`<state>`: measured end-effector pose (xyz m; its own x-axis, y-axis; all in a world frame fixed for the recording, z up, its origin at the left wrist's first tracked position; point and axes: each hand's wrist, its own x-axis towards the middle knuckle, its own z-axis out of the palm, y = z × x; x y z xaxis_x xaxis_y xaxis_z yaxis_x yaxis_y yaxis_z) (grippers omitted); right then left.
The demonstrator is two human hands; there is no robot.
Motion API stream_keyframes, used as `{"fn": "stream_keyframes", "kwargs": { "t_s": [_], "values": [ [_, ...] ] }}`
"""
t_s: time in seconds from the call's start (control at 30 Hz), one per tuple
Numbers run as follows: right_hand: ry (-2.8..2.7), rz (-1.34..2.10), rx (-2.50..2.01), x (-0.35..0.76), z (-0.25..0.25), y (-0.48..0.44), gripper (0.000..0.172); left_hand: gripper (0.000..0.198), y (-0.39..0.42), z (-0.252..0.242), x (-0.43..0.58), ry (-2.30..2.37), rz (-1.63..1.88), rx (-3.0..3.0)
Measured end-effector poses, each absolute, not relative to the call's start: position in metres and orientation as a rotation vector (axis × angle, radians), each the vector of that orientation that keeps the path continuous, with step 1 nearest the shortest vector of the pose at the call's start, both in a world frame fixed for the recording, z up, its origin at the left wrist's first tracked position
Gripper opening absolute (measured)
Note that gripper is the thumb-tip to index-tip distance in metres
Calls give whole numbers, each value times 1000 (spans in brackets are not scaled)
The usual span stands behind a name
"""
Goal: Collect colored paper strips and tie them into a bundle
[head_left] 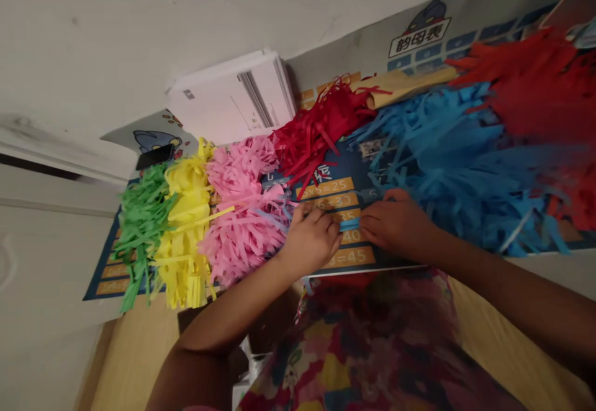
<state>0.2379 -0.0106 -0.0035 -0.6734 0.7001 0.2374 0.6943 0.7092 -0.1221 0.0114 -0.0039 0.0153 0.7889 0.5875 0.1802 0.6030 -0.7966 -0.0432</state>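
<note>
A narrow blue paper strip (350, 224) runs between my two hands, low over the table's front edge. My left hand (311, 237) is closed round its left end, with thin blue fringe ends poking out beyond the fingers. My right hand (395, 223) grips the other end, fingers pressed together. Just left of my left hand lies a bunch of pink fringed paper (242, 218). Blue fringed paper (460, 156) spreads out behind and to the right of my right hand. What the fingers cover of the strip is hidden.
Yellow (186, 231) and green fringed paper (144, 218) lie at the left, some hanging over the edge. Dark red fringes (326, 125) sit at the back, brighter red fringes (544, 107) at the right. A white box (233, 97) leans by the wall. A printed chart (354, 256) covers the table.
</note>
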Motion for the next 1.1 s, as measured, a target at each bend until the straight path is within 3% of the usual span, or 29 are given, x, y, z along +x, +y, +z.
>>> {"fn": "stream_keyframes", "kwargs": {
  "t_s": [0.13, 0.23, 0.4, 0.63, 0.97, 1.1],
  "values": [
    [-2574, -47, -1121, 231, -4, -13, 9, 18, -5, 8, 4, -907, -361, -2850],
    [-2532, -114, -1051, 237, -12, -17, 16, 15, -9, 0, -7, -883, -463, -2880],
    [-2436, 56, -1111, 264, -24, -16, 22, 13, -12, -6, -19, -1115, -647, -2963],
    [-2431, 480, -1379, 265, -15, -2, 17, 17, -9, 0, -14, -1573, -597, -2963],
    [-2467, 488, -1482, 260, -12, 4, 13, 13, 2, 10, -3, -1730, -256, -2983],
    [-2537, 181, -1345, 255, -3, -1, 7, 11, 1, 13, -3, -1496, -253, -2966]
  ]
}}
